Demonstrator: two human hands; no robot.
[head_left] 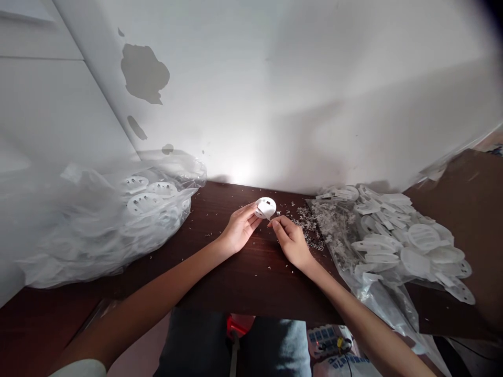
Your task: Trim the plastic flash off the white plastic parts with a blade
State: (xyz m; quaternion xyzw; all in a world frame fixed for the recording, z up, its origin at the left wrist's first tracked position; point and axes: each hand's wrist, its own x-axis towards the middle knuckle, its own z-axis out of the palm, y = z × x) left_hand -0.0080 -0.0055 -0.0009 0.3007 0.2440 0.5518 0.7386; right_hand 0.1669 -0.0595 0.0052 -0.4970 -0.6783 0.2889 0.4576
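Note:
A white round plastic piece point(266, 207) with small slots is pinched in my left hand point(240, 226), held above the dark table. Close to its lower right edge is my right hand point(290, 238), its fingers closed. A thin sliver shows between those fingertips and the piece, too small to name. Just to the right of my right hand lie many tiny white plastic scraps point(310, 222), scattered on the table.
At the left stands a clear plastic bag point(106, 246) full of similar white round pieces. A pile of white plastic pieces point(408, 238) lies on a clear bag at the right. Behind the dark table point(236, 283) rises a white wall point(243, 94) with grey patches.

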